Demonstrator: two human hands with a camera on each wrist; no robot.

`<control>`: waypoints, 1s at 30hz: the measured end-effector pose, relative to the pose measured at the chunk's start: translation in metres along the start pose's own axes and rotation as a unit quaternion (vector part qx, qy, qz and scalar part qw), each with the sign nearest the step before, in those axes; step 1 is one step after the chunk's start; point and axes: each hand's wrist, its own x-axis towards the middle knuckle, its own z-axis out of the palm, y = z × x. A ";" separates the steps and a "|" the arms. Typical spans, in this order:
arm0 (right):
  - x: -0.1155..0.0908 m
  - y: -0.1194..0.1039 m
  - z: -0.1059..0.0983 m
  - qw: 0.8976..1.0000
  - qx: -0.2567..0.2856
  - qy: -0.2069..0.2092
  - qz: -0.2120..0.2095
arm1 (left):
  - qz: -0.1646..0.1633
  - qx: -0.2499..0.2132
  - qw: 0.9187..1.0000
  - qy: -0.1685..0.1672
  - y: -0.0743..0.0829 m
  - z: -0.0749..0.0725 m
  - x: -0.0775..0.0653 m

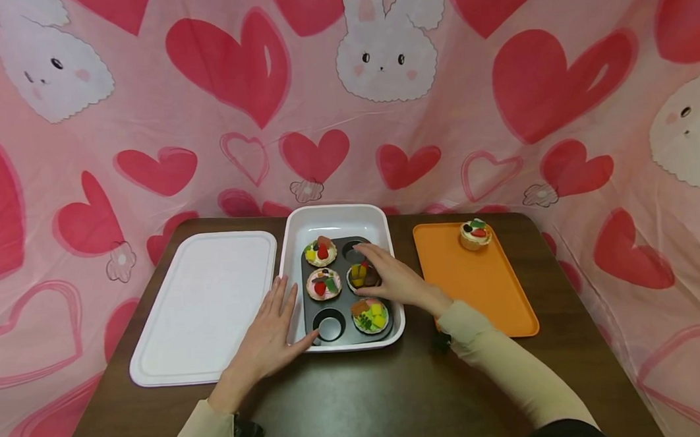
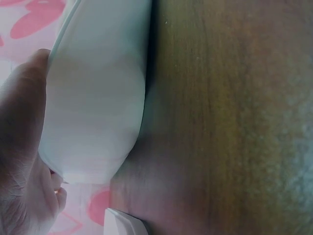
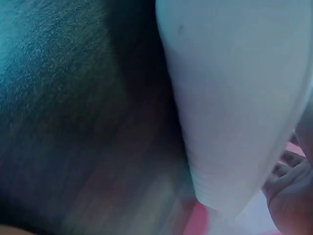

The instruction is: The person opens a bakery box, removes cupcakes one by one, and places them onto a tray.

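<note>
A dark muffin tin (image 1: 316, 342) lies inside a white tub (image 1: 290, 248). Several toy tarts sit in its cups, among them a red-topped tart (image 1: 320, 252), a pink tart (image 1: 324, 284) and a green-and-yellow tart (image 1: 370, 316). My right hand (image 1: 402, 278) reaches over the tub's right rim, thumb and fingers spread above a chocolate tart (image 1: 359, 275); contact cannot be made out. My left hand (image 1: 267, 338) lies at the tub's near left, fingers straight along the left rim and thumb over the near rim. The far right and near left cups hold no tart.
On the left lies a white tray (image 1: 212, 305). To the right, an orange tray (image 1: 478, 284) carries one tart (image 1: 475, 234) near its far corner. A pink heart-patterned cloth (image 1: 321, 114) hangs behind the brown table (image 1: 360, 403).
</note>
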 end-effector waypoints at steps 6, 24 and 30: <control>0.007 0.007 0.008 1.000 0.006 -0.011 0.003 | 0.001 -0.002 1.000 0.002 0.000 0.001 0.000; 0.018 0.012 0.010 0.997 -0.052 -0.036 0.040 | -0.006 -0.007 1.000 -0.018 0.002 -0.004 0.002; 0.018 0.012 0.012 0.996 -0.078 -0.025 0.043 | -0.008 -0.008 1.000 -0.020 0.002 -0.002 0.002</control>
